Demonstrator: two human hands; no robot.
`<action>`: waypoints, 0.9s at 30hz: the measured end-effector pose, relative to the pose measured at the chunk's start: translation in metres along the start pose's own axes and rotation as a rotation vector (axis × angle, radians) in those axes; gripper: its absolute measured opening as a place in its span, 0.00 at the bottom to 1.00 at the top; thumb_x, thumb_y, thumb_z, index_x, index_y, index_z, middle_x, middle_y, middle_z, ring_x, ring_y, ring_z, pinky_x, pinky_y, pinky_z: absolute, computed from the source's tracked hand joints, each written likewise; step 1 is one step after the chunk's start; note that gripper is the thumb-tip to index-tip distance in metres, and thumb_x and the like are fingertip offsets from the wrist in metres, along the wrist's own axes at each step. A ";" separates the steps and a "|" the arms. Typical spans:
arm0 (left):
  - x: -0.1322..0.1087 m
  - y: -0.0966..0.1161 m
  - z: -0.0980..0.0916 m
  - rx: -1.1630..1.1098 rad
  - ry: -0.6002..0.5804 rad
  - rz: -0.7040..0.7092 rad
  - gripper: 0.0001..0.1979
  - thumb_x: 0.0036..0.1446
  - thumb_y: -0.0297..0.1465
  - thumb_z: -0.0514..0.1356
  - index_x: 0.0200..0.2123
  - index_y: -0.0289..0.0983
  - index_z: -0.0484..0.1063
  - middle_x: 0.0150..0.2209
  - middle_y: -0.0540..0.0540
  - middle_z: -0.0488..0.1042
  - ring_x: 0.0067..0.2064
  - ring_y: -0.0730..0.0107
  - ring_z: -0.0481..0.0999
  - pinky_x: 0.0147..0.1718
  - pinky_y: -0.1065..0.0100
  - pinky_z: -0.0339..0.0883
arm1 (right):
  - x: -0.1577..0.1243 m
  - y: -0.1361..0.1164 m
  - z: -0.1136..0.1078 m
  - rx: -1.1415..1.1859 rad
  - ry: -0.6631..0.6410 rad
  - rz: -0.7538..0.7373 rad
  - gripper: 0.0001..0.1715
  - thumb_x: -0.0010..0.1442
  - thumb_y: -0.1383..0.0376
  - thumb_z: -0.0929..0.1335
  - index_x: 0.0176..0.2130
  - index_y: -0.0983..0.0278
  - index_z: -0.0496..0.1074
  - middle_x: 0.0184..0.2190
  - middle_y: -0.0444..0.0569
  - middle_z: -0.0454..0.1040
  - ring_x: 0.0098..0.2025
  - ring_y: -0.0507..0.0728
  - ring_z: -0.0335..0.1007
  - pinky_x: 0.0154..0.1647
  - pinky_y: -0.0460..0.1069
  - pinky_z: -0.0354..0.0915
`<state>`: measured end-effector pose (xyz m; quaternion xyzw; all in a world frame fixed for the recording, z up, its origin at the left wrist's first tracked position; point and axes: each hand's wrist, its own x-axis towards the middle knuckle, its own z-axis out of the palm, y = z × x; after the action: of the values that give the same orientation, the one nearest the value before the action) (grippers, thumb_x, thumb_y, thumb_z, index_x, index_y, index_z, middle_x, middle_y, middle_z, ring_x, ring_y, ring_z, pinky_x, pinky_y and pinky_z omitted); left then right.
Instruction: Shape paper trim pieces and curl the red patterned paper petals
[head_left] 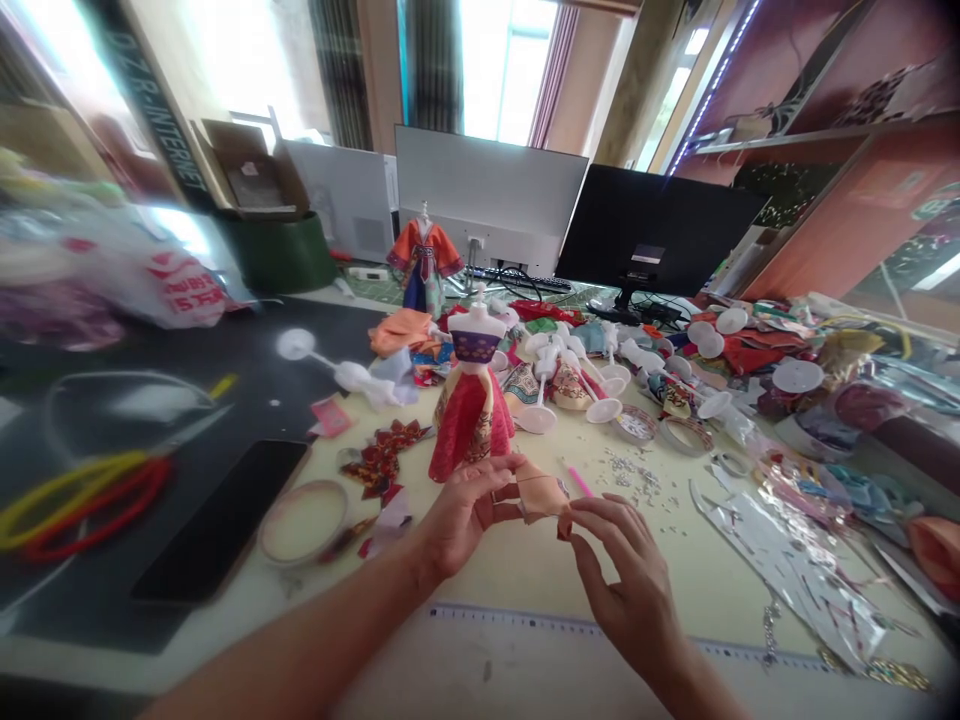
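Item: long, pale, straight ruler strip with dark markings (517, 621), lying along the near side of the pale yellow bench (499, 577) and passing beneath my right hand.

Item: my right grip (626, 568), thumb and fingertips pinching the lower right corner of the work, where a small dark red patch shows.

Item: my left grip (466, 508), fingers and thumb pinching the left edge of the same work.

Item: small peach-coloured fabric piece (541, 493), the work itself, spanning the gap between the two grips, raised in front of the dressed form.

Item: black flat rectangular phone (221, 520), well to the left of my grips.

Item: slim bright pink stick (579, 481), just beyond the fabric, to the right.

Item: loose scatter of small silvery beads (631, 472), farther right.

Item: white dress form in purple patterned bodice and red-and-cream skirt (471, 405), upright just behind my left grip.

Item: white plastic form with round base (360, 378), lying on its side, left of the dressed one.

Item: figure in wide-sleeved orange robe with blue lower part (425, 262), standing farther back.

Item: black-backed monitor (660, 230), far right, beside a white-backed monitor (487, 185).
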<state>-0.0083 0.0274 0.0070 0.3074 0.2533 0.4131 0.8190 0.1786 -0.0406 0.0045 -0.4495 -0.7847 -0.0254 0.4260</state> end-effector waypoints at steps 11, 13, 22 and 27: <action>-0.002 0.000 0.003 0.027 -0.052 0.063 0.16 0.55 0.32 0.58 0.47 0.31 0.70 0.43 0.39 0.75 0.45 0.57 0.75 0.47 0.54 0.66 | 0.009 -0.002 0.018 -0.101 0.032 -0.042 0.22 0.57 0.77 0.63 0.50 0.63 0.64 0.47 0.56 0.66 0.50 0.63 0.62 0.49 0.63 0.60; -0.005 -0.002 0.004 0.221 -0.103 0.148 0.18 0.58 0.34 0.56 0.50 0.33 0.69 0.45 0.39 0.75 0.49 0.58 0.73 0.52 0.53 0.62 | 0.010 -0.003 0.018 -0.064 0.063 0.000 0.21 0.57 0.76 0.63 0.51 0.63 0.63 0.48 0.56 0.66 0.51 0.63 0.62 0.49 0.63 0.60; -0.020 -0.020 0.011 1.481 -0.292 0.882 0.26 0.60 0.37 0.53 0.58 0.27 0.60 0.58 0.34 0.64 0.62 0.55 0.58 0.62 0.48 0.43 | 0.004 0.000 0.029 0.000 0.053 0.185 0.20 0.59 0.70 0.64 0.52 0.61 0.61 0.47 0.54 0.69 0.50 0.62 0.65 0.47 0.60 0.65; -0.020 -0.024 0.011 1.636 -0.285 0.900 0.25 0.62 0.37 0.51 0.57 0.27 0.60 0.57 0.35 0.65 0.62 0.57 0.58 0.61 0.50 0.46 | 0.000 0.003 0.032 0.015 0.072 0.257 0.16 0.60 0.69 0.62 0.49 0.61 0.63 0.44 0.51 0.71 0.46 0.59 0.68 0.44 0.55 0.68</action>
<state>0.0012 -0.0040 0.0004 0.9031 0.2196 0.3431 0.1360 0.1596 -0.0252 -0.0170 -0.5419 -0.7050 0.0191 0.4571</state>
